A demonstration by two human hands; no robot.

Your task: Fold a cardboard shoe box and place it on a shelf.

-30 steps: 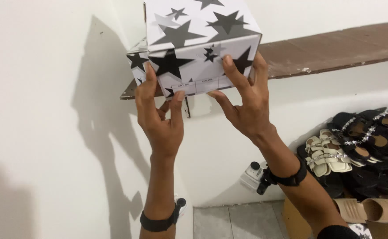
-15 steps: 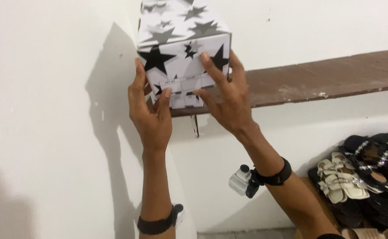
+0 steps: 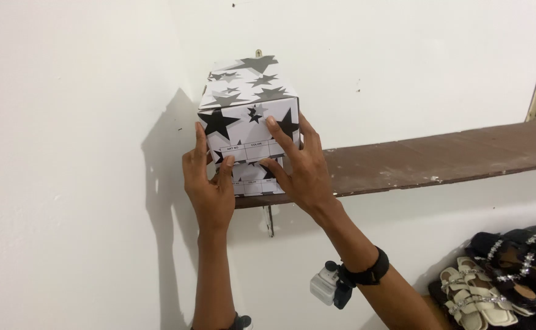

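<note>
Two hands press a star-printed box (image 3: 249, 113) onto the left end of a brown shelf (image 3: 439, 160): left hand (image 3: 210, 183) flat on its near face, right hand (image 3: 298, 168) spread across the front. Half a second ago the box hung higher, clear of the shelf; now it rests on a second box (image 3: 252, 180). Sandals (image 3: 500, 275) lie lower right.

Hidden and cut-off parts around the shelf (image 3: 439, 162)

The hands cover part of the lower box (image 3: 252, 180) on it; below it, the sandals (image 3: 494, 287) run past the frame's edge.
</note>
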